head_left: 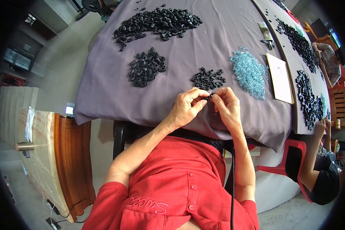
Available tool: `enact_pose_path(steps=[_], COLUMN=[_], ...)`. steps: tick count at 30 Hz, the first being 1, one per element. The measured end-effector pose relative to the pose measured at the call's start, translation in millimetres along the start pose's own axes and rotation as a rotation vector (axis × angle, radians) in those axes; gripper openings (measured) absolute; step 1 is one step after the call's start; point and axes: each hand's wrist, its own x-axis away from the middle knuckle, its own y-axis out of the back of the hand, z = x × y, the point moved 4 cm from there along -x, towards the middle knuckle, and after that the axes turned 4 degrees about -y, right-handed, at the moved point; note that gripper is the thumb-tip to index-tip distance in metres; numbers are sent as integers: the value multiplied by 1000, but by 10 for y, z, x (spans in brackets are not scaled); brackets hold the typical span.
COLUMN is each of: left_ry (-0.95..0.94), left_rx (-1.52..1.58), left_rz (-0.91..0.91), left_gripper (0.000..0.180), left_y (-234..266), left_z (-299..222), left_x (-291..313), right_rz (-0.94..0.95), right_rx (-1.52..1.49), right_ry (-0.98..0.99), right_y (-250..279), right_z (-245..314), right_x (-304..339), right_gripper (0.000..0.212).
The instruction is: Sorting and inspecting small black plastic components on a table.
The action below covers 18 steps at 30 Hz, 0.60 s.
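Note:
Close to the near edge of the cloth-covered table (214, 42), my left hand (187, 106) and my right hand (227, 106) meet fingertip to fingertip. Between them they pinch a small black ring-shaped part (209, 96), mostly covered by the fingers. Just beyond my fingertips lies a small pile of black parts (208, 78). A heap of clear light-blue pieces (249, 73) spreads to the right of it. Farther left is a pile of larger black ribbed rings (147, 67), with a bigger black heap (157, 23) at the back.
A flat cream board (280, 78) lies right of the blue heap, with a small packet (265, 33) beyond it. At a second table on the right, a person (318, 172) sits on a red chair (285, 165) by more black parts (308, 96). A wooden cabinet (73, 165) stands at left.

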Motion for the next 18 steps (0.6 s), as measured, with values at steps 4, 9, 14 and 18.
enact_pose_path(steps=[4, 9, 14, 18], left_ry=[-28, 32, 6, 43], left_rx=[13, 47, 38, 79], left_rz=[8, 16, 4, -26], left_gripper=[19, 18, 16, 15], left_y=[-8, -10, 6, 8], left_z=[40, 43, 31, 26], left_x=[1, 0, 0, -1], right_rz=[-162, -124, -97, -74], right_rx=[162, 103, -119, 56], right_ry=[82, 66, 65, 198], right_y=[73, 100, 46, 56], right_z=[51, -2, 107, 114], right_x=[-8, 5, 58, 63], right_gripper=[6, 14, 15, 15])
